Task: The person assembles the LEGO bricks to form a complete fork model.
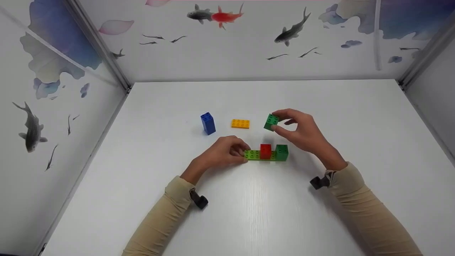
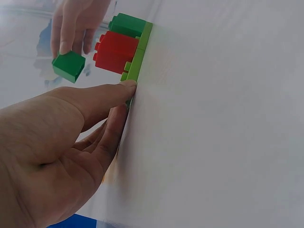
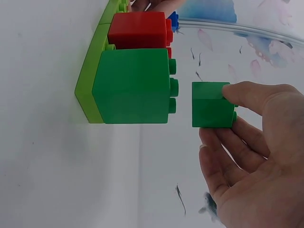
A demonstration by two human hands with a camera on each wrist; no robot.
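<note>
On the table lies a long, flat light green base (image 1: 252, 154) of toy building bricks, with a seam across its side. A red brick (image 1: 265, 152) stands near its middle and a dark green brick (image 1: 282, 153) at its right end. My left hand (image 1: 227, 151) pinches the base's left end between thumb and fingers. Above and behind the base, my right hand (image 1: 300, 129) holds a second dark green brick (image 3: 213, 105) by its sides, thumb on one side and fingers on the other. That brick is apart from the base, its studs visible in the head view.
Behind my left hand stands a tall blue brick stack (image 1: 208, 123). A flat yellow-orange brick (image 1: 240, 123) lies to its right on the white table (image 1: 234, 220). Walls with painted fish (image 1: 291, 32) rise at the back and left.
</note>
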